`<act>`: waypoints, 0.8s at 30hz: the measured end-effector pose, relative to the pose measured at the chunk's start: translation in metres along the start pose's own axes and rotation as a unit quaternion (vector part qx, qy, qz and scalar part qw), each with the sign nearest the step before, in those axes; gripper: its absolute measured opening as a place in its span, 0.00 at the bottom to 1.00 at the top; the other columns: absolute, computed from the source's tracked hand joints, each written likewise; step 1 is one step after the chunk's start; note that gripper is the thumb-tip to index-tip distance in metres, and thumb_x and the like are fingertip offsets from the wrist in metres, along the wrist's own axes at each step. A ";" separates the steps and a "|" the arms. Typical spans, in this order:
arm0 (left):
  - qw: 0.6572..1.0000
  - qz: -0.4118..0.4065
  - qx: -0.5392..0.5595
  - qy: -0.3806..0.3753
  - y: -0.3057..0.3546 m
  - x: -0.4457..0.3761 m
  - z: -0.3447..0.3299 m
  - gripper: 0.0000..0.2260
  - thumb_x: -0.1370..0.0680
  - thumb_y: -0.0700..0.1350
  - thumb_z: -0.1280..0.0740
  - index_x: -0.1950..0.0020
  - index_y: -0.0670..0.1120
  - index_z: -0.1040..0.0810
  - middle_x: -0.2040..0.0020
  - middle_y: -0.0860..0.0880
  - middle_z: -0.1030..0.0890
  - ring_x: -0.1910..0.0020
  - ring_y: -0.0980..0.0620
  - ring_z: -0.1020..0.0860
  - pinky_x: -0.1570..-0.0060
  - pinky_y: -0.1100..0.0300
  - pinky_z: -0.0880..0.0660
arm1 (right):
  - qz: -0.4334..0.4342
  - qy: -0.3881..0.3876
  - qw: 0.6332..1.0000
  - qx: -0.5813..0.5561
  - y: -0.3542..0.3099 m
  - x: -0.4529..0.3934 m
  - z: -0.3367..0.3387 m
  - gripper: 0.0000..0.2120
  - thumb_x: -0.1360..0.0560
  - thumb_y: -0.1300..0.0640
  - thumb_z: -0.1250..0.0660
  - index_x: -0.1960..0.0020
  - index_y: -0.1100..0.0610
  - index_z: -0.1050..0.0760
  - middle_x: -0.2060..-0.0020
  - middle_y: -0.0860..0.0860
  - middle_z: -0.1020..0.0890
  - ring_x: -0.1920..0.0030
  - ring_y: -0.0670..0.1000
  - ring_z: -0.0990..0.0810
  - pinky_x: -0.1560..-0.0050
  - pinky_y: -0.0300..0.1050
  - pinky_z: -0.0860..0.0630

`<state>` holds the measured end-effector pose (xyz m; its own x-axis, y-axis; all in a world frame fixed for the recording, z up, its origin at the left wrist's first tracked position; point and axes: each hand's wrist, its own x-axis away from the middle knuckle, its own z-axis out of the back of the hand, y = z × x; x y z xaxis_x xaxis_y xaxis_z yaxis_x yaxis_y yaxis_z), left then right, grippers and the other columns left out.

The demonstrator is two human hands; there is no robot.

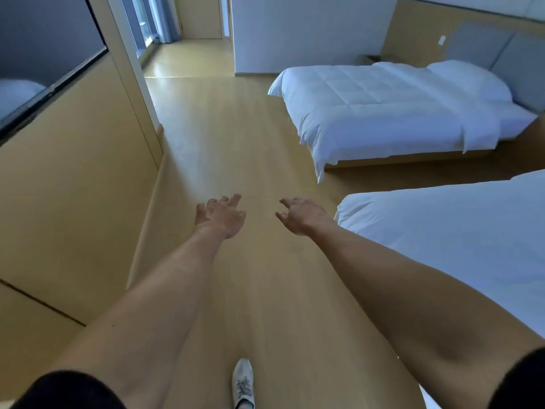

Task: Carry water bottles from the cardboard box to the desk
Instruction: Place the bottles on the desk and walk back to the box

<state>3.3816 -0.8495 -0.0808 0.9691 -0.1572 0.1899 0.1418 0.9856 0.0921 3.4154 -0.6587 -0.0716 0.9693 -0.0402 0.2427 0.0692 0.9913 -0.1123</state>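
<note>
Hands: left hand (219, 215) and right hand (300, 215) reaching forward mid-frame, apart, fingers spread, holding nothing.
Bottles, box, desk: not showing.
Risk: walking; shoe (243, 383) possibly clipping bed (460, 231), lower right.

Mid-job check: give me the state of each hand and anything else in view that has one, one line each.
left hand: stretched forward, fingers spread, holds nothing
right hand: stretched forward, fingers loosely bent, holds nothing
far bed: made, white duvet smooth
near bed: covered in white bedding
television: off, dark screen
shoe: on the floor
</note>
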 end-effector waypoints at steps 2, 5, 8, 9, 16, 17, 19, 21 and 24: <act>1.000 -0.002 0.005 -0.005 -0.006 -0.035 0.005 0.23 0.16 0.55 0.48 0.20 0.55 0.42 0.24 0.47 0.32 0.28 0.43 0.32 0.31 0.49 0.39 | -0.002 -0.006 1.000 0.003 -0.007 -0.032 0.005 0.26 0.17 0.40 0.49 0.22 0.48 0.39 0.26 0.53 0.32 0.27 0.58 0.33 0.31 0.54 0.32; 1.000 -0.011 0.006 -0.013 -0.017 -0.084 0.012 0.24 0.16 0.56 0.47 0.20 0.56 0.42 0.24 0.49 0.33 0.26 0.44 0.34 0.29 0.48 0.40 | -0.018 -0.022 1.000 0.011 -0.014 -0.077 0.013 0.26 0.17 0.40 0.49 0.22 0.49 0.39 0.26 0.53 0.31 0.28 0.58 0.33 0.30 0.55 0.32; 0.999 -0.027 0.008 -0.022 -0.028 -0.133 0.023 0.24 0.17 0.56 0.47 0.20 0.56 0.42 0.23 0.49 0.35 0.25 0.44 0.36 0.28 0.46 0.42 | -0.036 -0.027 0.999 0.017 -0.017 -0.119 0.023 0.26 0.17 0.40 0.49 0.22 0.49 0.40 0.26 0.53 0.31 0.28 0.57 0.33 0.31 0.55 0.32; 0.999 -0.032 0.011 -0.029 -0.031 -0.147 0.025 0.25 0.17 0.57 0.47 0.20 0.56 0.42 0.22 0.49 0.36 0.24 0.44 0.37 0.27 0.45 0.43 | -0.038 -0.026 0.999 0.020 -0.017 -0.132 0.026 0.27 0.17 0.39 0.49 0.22 0.49 0.40 0.26 0.53 0.31 0.27 0.57 0.33 0.31 0.54 0.32; 0.996 -0.052 0.018 -0.074 -0.045 -0.240 0.034 0.26 0.17 0.59 0.47 0.19 0.56 0.45 0.18 0.52 0.44 0.20 0.46 0.45 0.23 0.41 0.50 | -0.049 -0.041 0.997 0.039 -0.013 -0.222 0.045 0.27 0.17 0.40 0.51 0.20 0.46 0.45 0.21 0.52 0.40 0.23 0.56 0.40 0.26 0.53 0.40; 0.996 -0.052 0.019 -0.076 -0.045 -0.253 0.035 0.26 0.17 0.59 0.47 0.19 0.56 0.45 0.18 0.52 0.45 0.20 0.46 0.45 0.23 0.41 0.50 | -0.050 -0.044 0.997 0.038 -0.013 -0.236 0.046 0.27 0.17 0.40 0.51 0.20 0.46 0.46 0.20 0.52 0.42 0.22 0.56 0.41 0.25 0.54 0.42; 0.995 -0.050 0.019 -0.079 -0.046 -0.280 0.037 0.26 0.17 0.58 0.47 0.19 0.56 0.45 0.18 0.52 0.46 0.20 0.47 0.46 0.23 0.41 0.51 | -0.049 -0.053 0.997 0.033 -0.011 -0.266 0.048 0.28 0.17 0.39 0.51 0.20 0.46 0.47 0.20 0.52 0.43 0.22 0.56 0.43 0.24 0.54 0.43; 0.996 -0.050 0.011 -0.079 -0.046 -0.309 0.040 0.26 0.17 0.58 0.47 0.19 0.55 0.45 0.18 0.52 0.46 0.19 0.47 0.46 0.23 0.41 0.51 | -0.045 -0.062 0.996 0.035 -0.008 -0.299 0.050 0.28 0.17 0.39 0.51 0.19 0.46 0.48 0.20 0.52 0.44 0.21 0.56 0.44 0.24 0.54 0.44; 0.996 -0.046 0.000 -0.080 -0.045 -0.357 0.043 0.26 0.17 0.57 0.47 0.19 0.55 0.45 0.18 0.51 0.45 0.20 0.47 0.46 0.23 0.41 0.50 | -0.038 -0.072 0.996 0.040 -0.002 -0.356 0.053 0.28 0.17 0.39 0.51 0.19 0.46 0.48 0.20 0.52 0.45 0.21 0.55 0.44 0.23 0.55 0.44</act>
<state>3.0205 -0.8407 -0.1106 0.9077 -0.2542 0.3339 0.2283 0.9667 0.1155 3.0576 -0.6393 -0.1068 0.9173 -0.1029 0.3846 0.1169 0.9931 -0.0133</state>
